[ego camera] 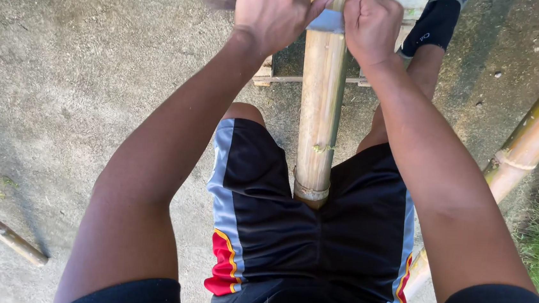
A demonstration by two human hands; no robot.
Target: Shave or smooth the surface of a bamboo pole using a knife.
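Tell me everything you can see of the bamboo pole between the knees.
The bamboo pole is thick, pale tan, with a ringed node near its lower end, which sits between the thighs. It runs straight away from the body over concrete ground. A blade lies across its far end, with the left hand and right hand gripping either side.

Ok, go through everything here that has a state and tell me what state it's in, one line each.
Left hand: fisted on the knife handle.
Right hand: closed on the far end of the blade.
Knife: lying across the pole, held at both ends.
Bamboo pole: lying lengthwise between the thighs.
Right pole: slanted, untouched.
Left pole: on the concrete, untouched.
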